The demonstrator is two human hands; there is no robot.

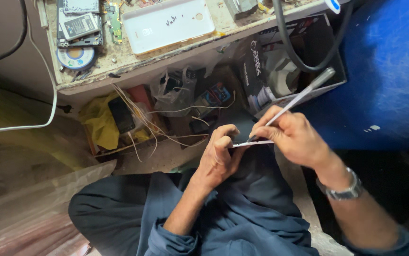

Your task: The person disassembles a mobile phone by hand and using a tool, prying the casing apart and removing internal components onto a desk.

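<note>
While a white cable point(34, 124) loops down past the left edge of the bench point(119, 59), whose top carries a round tin point(75, 58), a dismantled phone with its battery point(79, 26) showing, and a white phone back cover point(169, 23) nearer the middle, the person sits below it with knees drawn up in dark blue cloth. Under the bench's front edge lie a yellow rag point(98, 121), loose pale wires point(143, 124) and a clear plastic bag point(173, 90). The left hand point(218, 159) is closed around one end of a thin flat phone part point(252, 143), held edge-on over the lap, thumb pressing on top. The right hand point(292, 135), a metal watch point(344, 189) on its wrist, pinches a slim silver tool point(299, 97) like a pen, tip meeting the part's edge right beside the left fingers. It looks like a prying or scraping step along that seam; I'd judge that carrying it on wants a steady left-hand grip and light, controlled pressure so the tip does not slip. An open cardboard box point(332, 61) sits off to the right, under the bench's right corner.
</note>
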